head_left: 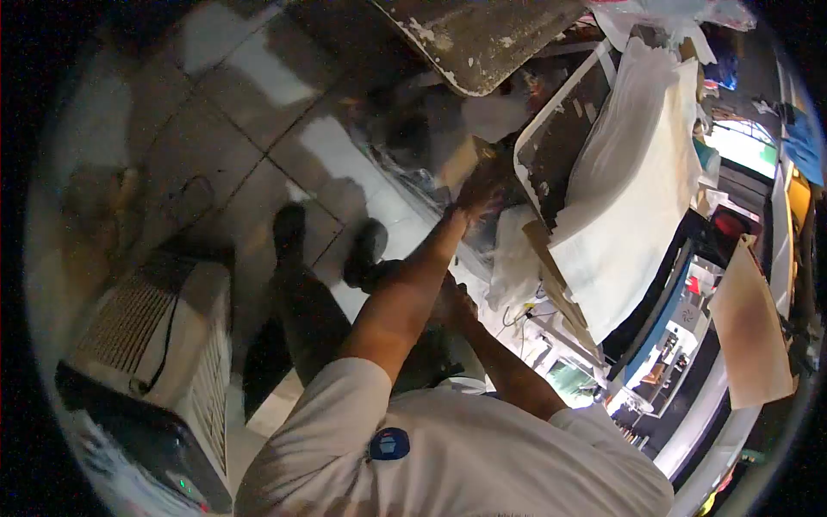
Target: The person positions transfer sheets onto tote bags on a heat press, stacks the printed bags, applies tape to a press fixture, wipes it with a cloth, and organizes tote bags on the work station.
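Note:
My left hand (482,191) reaches forward, low beside the worn dark board and close to a small brown cardboard-like piece (460,162). Blur and shadow hide its fingers, so I cannot tell whether it grips that piece. Nearer my body, my right hand (458,303) is held beyond my left forearm, its fingers curled. What it holds, if anything, is hidden. A thick stack of large white sheets (629,189) lies to the right of my left hand, on a dark board with a chipped pale edge (536,142). Below the hand hangs a whitish plastic sheet (512,263).
Another chipped dark panel (491,43) juts in at the top. A boxy vented appliance (146,319) stands on the tiled floor (250,129) at left. Loose cables (525,317) lie below the sheets; a tan board (748,332) is at right.

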Demonstrator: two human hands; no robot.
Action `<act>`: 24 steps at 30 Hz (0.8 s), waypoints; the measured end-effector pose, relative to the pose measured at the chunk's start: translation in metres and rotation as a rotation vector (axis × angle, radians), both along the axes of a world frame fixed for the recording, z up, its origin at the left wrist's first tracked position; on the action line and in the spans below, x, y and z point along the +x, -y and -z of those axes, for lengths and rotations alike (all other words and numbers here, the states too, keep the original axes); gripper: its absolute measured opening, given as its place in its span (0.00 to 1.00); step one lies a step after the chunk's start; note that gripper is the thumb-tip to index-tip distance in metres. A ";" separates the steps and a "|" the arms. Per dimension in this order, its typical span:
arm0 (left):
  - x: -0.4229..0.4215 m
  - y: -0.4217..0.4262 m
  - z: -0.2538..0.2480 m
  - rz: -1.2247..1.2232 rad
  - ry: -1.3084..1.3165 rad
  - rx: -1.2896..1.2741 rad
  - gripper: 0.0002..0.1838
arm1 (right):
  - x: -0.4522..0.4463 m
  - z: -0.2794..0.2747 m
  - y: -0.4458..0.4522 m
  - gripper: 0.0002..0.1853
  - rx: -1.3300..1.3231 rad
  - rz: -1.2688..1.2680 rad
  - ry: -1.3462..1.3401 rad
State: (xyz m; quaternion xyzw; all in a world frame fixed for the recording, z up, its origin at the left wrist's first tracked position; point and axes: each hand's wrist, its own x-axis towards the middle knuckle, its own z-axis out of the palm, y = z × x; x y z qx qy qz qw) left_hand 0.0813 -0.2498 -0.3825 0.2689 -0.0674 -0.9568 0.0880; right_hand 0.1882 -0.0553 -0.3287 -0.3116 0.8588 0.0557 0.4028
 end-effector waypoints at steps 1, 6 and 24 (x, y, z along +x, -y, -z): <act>0.023 -0.006 -0.002 0.058 0.100 -0.086 0.14 | 0.003 -0.008 0.005 0.36 -0.089 0.001 0.052; 0.156 -0.104 0.090 0.177 0.295 -0.409 0.17 | 0.006 -0.002 -0.012 0.39 0.239 -0.250 0.103; 0.267 0.101 -0.070 0.664 0.556 -0.881 0.14 | 0.036 -0.191 0.066 0.29 -0.191 0.347 0.505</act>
